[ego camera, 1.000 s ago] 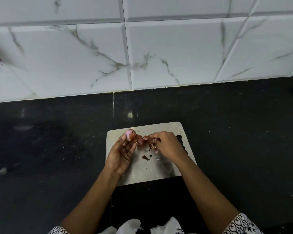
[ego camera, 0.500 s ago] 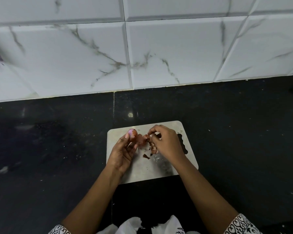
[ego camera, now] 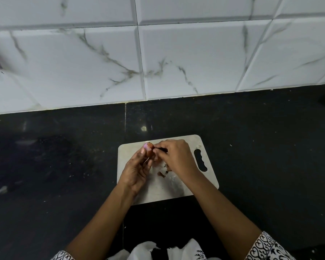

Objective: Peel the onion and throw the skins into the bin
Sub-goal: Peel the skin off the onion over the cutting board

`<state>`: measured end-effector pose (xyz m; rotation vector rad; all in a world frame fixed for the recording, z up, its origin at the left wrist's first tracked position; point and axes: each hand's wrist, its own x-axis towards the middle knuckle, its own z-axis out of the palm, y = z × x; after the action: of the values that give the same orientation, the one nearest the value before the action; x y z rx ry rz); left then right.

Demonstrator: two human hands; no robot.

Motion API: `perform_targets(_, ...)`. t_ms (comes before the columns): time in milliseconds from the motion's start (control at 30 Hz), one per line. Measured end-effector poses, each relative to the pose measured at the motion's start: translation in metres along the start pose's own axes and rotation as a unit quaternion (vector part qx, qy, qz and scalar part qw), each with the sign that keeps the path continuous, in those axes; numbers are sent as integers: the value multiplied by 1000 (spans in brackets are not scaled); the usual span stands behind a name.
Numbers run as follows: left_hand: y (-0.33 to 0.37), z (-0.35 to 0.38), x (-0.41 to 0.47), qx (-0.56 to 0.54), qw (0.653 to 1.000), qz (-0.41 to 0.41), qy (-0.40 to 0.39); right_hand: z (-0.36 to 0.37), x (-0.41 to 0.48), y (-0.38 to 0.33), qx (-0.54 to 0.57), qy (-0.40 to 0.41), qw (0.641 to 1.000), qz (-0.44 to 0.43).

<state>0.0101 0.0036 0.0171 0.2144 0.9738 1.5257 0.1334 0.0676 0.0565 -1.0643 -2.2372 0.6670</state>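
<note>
— Above the grey cutting board (ego camera: 204, 177), where is the onion (ego camera: 148, 146)?
— Held clear of it at the fingertips of the left hand (ego camera: 137, 169), whose fingers curl around it. The pinkish top shows.
— And the right hand (ego camera: 176, 158)?
— Its fingertips pinch the onion's right side, close against the left hand's. A thin dark sliver shows there; I cannot tell what it is.
— Anything lying on the board?
— Brown skin scraps (ego camera: 162, 173), just beneath the right hand.

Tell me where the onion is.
Head view, centre: the left hand holds the onion over the cutting board, right hand pinching at it.
</note>
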Motion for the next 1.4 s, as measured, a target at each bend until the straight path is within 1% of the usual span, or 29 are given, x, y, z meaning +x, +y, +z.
perform_targets(100,1,2,-1,17,1000,-5,13,2,1,0,-48,-19,998,-20)
perform_targets(200,3,0,0,37,999,-7,9,3,1,0,-81,-26,996,-33)
perform_targets(400,3,2,-3,25,999,-27,11,3,4,0,-60,14,997,-41)
perform_targets(467,3,4,-5,23,999,-29,11,1,6,2,-32,5,999,-28)
perform_targets(533,3,5,-5,28,999,-27,12,-1,7,5,24,-6,999,25)
perform_targets(600,5,6,-6,32,999,-25,24,-2,8,9,124,-27,987,101)
perform_targets(633,5,6,-7,32,999,-25,28,-3,7,10,172,-40,976,130)
perform_targets(667,5,5,-6,38,999,-23,29,-3,6,12,196,-51,969,143)
perform_targets(833,7,7,-6,85,996,-11,24,-7,7,8,118,-58,987,97)
perform_targets(1100,10,5,-5,118,993,3,24,-6,9,5,79,-50,992,79)
perform_targets(1267,8,7,-6,99,995,2,32,-2,3,3,56,-6,997,53)
perform_targets(1400,7,8,-7,80,997,-11,20,-1,1,1,52,32,997,46)
